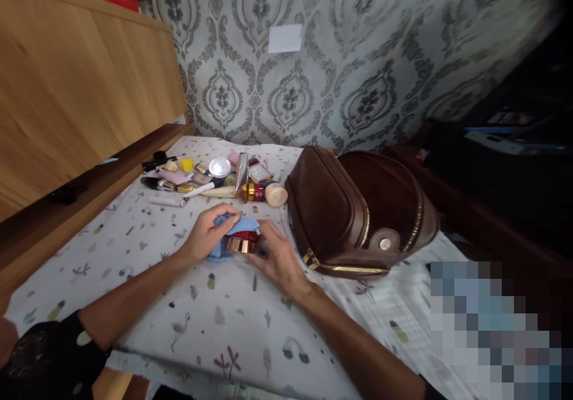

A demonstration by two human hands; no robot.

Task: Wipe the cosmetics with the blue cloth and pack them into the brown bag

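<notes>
Near the middle of the bed sheet, my left hand [212,228] pinches a light blue cloth [244,226] against a small dark red jar [243,236] with a shiny rose-gold band [240,245]. The cloth covers part of the jar and hangs down its left side. From the right, my right hand [278,255] grips the same jar, thumb low and fingers behind it. Beyond both hands lies a loose spread of cosmetics, among them a round silver-lidded case [220,167], a beige round container [276,194] and a white-handled brush [200,187].
An unzipped brown leather bag [329,209] stands close to the right of my right hand. A wooden board [89,77] rises at the left, and patterned wallpaper [290,98] forms the back. The printed sheet [201,328] spreads in front. The lower right corner is pixelated.
</notes>
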